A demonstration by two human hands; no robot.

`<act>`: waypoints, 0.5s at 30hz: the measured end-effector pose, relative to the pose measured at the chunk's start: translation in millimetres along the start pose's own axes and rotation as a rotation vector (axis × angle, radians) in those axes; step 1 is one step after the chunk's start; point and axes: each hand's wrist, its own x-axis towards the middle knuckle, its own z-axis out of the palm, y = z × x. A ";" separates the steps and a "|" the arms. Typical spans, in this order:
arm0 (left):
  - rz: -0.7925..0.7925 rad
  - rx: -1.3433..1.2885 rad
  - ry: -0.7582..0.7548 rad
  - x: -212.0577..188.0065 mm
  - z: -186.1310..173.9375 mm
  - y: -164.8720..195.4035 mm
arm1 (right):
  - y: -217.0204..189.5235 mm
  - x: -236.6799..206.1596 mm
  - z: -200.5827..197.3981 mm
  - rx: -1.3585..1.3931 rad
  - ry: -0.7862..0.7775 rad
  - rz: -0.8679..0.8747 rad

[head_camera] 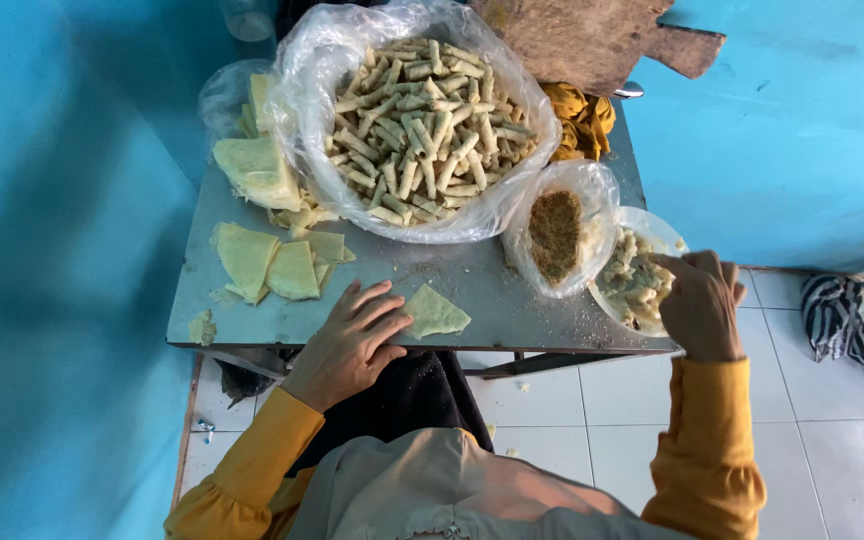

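Observation:
My left hand point(350, 340) lies flat on the grey metal table point(512, 300), fingers spread, fingertips touching a pale yellow-green triangular wrapper piece point(436, 313). My right hand point(700, 302) is over a clear bowl of pale filling point(632, 280) at the table's right edge, fingers pinched together down in the filling. Whether it holds anything I cannot see. Between the hands stands an open plastic bag of brown crumbs point(557, 232).
A large plastic-lined bowl of several rolled sticks point(422, 125) fills the table's back. Cut wrapper pieces point(270, 265) and a wrapper stack point(257, 170) lie at left. A wooden board point(592, 40) and yellow cloth point(580, 115) sit behind. Blue walls surround; white tiled floor lies right.

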 end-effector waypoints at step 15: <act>-0.015 -0.024 0.011 -0.1 5.6 -8.0 | -20.0 58.4 52.6 -0.150 -0.256 -0.056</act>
